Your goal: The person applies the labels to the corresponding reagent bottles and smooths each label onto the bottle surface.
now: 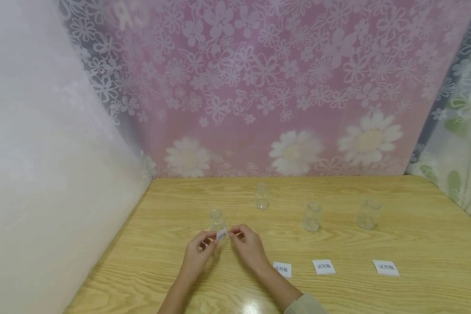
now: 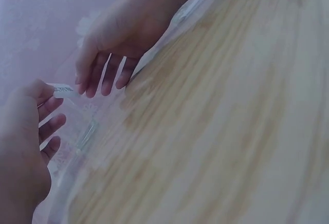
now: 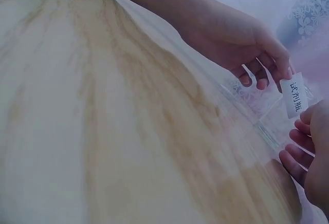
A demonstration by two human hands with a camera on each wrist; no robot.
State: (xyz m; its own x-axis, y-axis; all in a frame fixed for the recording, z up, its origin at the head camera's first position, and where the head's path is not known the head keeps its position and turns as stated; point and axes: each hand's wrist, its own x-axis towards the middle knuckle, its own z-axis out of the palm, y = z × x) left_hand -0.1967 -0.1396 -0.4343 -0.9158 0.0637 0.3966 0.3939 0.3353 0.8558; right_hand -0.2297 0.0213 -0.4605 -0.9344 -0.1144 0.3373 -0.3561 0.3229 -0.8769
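Note:
A small white paper label [image 1: 221, 234] with handwritten black characters is held up in front of a clear glass bottle [image 1: 216, 216]. My left hand [image 1: 198, 253] pinches the label's left end between thumb and forefinger. At its right end, the thumb and forefinger of my right hand [image 1: 250, 248] come together in a pinch. In the right wrist view the label [image 3: 295, 95] faces the camera, with a fingertip of each hand at opposite ends. The bottle stands upright on the table, its lower part hidden by the label and fingers.
Three more clear glass bottles stand on the wooden table [image 1: 180, 196]: one at the back [image 1: 261, 199], one right of centre [image 1: 312, 218], one farther right [image 1: 369, 216]. Nearer me lie three similar labels [image 1: 282, 269]. A pink floral backdrop [image 1: 227, 87] rises behind the table.

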